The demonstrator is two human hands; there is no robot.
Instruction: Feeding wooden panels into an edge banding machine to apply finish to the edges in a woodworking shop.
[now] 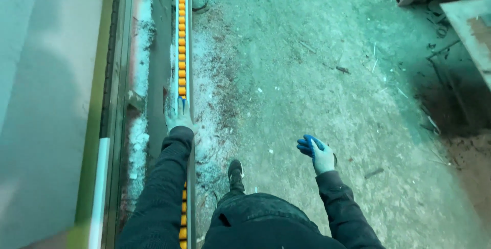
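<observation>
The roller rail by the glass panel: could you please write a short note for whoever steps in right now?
Left hand, gloved, rests flat on the long roller rail with orange rollers, arm stretched forward along it.
Right hand, in a blue-palmed glove, hangs free over the dusty floor, holding nothing, fingers loosely curled.
Glass panel lies left of the rail, past a grey frame.
Done: nothing can be judged finished from this view.
Left: nothing sits on the rail ahead of the hand.
</observation>
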